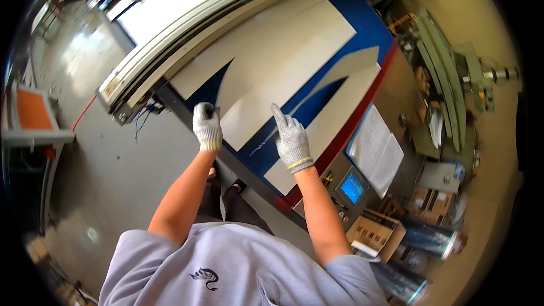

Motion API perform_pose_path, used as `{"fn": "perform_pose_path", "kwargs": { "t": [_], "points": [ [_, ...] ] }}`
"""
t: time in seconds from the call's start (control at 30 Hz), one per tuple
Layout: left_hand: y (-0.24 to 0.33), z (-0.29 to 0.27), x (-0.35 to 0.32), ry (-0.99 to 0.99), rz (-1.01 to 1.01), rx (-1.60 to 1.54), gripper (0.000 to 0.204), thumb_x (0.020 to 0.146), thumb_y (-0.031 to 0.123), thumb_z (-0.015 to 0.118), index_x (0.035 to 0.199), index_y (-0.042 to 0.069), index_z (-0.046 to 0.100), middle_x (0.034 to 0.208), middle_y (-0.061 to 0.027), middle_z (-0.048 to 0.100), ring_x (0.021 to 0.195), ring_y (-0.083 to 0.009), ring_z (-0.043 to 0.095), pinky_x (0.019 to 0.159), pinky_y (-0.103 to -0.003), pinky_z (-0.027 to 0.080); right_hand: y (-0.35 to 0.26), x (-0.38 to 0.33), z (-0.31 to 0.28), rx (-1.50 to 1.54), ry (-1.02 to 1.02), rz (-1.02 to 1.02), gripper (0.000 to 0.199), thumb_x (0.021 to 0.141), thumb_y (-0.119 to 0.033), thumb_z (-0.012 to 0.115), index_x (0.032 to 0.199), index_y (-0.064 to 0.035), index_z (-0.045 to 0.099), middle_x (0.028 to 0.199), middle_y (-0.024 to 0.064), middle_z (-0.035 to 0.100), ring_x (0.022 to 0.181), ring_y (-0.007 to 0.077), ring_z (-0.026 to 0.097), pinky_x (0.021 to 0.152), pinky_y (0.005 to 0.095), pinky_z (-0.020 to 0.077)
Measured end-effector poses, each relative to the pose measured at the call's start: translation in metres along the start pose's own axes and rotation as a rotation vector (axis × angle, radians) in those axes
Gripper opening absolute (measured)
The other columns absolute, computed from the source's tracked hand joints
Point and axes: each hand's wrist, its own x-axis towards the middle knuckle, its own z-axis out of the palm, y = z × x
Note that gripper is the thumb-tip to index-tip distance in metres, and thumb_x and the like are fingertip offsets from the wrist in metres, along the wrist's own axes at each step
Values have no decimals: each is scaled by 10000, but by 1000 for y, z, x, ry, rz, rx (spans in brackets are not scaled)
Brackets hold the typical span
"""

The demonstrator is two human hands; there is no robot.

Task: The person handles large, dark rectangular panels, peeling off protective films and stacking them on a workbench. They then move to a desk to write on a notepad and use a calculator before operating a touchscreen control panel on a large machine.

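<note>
A grey-white glove with a yellow cuff band covers each hand. My left hand (207,127) is closed over the near edge of the blue-topped machine table (258,143), its dark fingertips curled in. Whatever it may grip is hidden. To its right, my right hand (292,140) is above the table with the index finger stretched forward and the other fingers lower. A thin whitish strip (262,144) lies on the blue surface beside it; I cannot tell whether they touch. Large pale cut sheets (283,51) spread over the table, and a narrower pale sheet (334,119) lies right of my right hand.
A long metal beam (187,28) spans the table's far left. On the right are open papers (377,150), a control panel with a blue screen (351,188), an open cardboard box (375,232) and wrapped dark rolls (428,237). An orange-panelled frame (34,110) stands left.
</note>
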Motion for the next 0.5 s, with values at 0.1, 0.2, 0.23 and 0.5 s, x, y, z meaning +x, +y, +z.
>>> {"fn": "perform_pose_path", "kwargs": {
  "t": [0.1,0.2,0.23,0.5],
  "points": [
    [56,-27,-31,-115,646,30,217,669,-54,671,837,44,574,919,-118,626,864,-316,598,796,-384,479,1,4,-27,54,95,35,960,741,-8,693,1530,-190,178,959,122,597,900,292,599,872,405,487],
    [87,-46,-46,-323,976,-53,310,570,-49,673,844,41,559,945,-116,631,852,-322,603,810,-428,476,13,-8,-44,44,184,-118,913,749,-8,668,1524,-202,225,933,103,582,852,276,591,848,398,491],
    [88,-48,-50,-386,1036,-69,307,576,-20,677,853,41,561,952,-111,633,853,-322,605,810,-434,480,15,-16,-51,33,169,-132,872,754,-10,654,1514,-196,266,934,100,576,844,274,588,844,396,492],
    [77,-48,-90,-839,280,-404,391,880,272,620,1149,-9,592,1122,-167,602,1057,-319,588,943,-364,448,20,-125,-19,552,467,385,296,629,122,633,867,-52,609,1354,198,490,1146,353,561,913,365,504]
  ]
}}
